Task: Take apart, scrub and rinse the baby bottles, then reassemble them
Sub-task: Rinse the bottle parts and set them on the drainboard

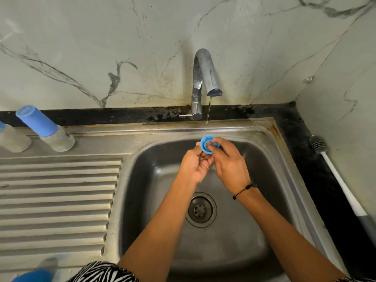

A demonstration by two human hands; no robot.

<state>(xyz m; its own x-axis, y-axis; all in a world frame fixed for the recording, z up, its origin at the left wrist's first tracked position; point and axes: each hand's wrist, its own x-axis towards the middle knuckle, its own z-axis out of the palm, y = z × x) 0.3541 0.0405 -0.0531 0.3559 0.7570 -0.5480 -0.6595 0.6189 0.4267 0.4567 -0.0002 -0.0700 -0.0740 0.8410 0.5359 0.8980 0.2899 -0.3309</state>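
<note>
Two capped bottles [50,131] are seen standing at the far left edge of the drainboard [59,200], one cut off by the frame; both carry blue caps. A third blue-capped bottle [38,271], blurred, is seen at the near left corner. Over the far side of the basin [264,200], a blue ring [206,143] is held between both hands. The left hand [194,164] is curled under the ring, fingertips pinching its lower rim. The right hand [228,161] is closed on the ring's right side, fingers hooked over its edge. A thin stream [208,117] is seen falling from the tap [204,78] onto the ring. A black cord [243,191] is noted on the right wrist. The drain [201,209] is visible below the hands. A bottle brush [335,178] is laid along the dark counter [317,180] at the basin's right edge, bristles toward the wall.
</note>
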